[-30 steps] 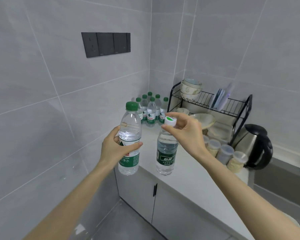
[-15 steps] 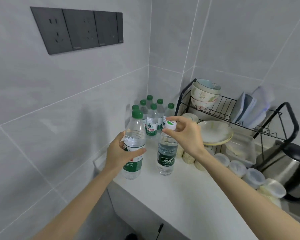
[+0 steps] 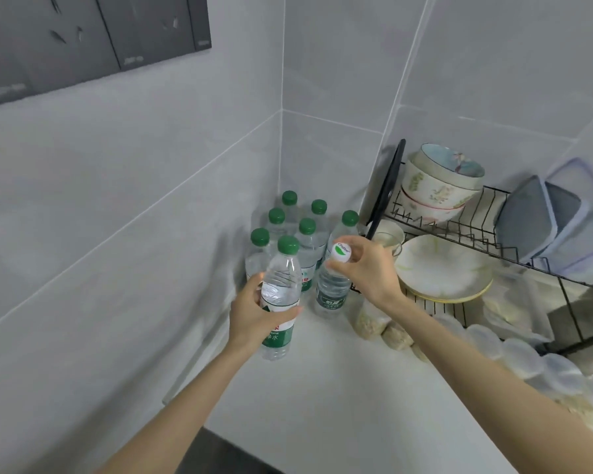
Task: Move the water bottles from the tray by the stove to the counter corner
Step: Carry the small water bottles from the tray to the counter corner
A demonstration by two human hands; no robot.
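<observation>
Carrying two bottles to the corner: L hand [image 3: 254,313] curls its fingers round the waist of a clear plastic green-capped water bottle [image 3: 281,295], upright over the white worktop [image 3: 339,405]; R hand [image 3: 367,271] pinches the white leaf-printed cap of a second clear bottle [image 3: 332,292], dark green label; base contact unclear. Both are just in front of the group of green-capped bottles [image 3: 307,227] packed into the tiled corner, beside a black wire dish rack [image 3: 476,234]. Upright holds prob. permit set-down w/o toppling neighbours.
</observation>
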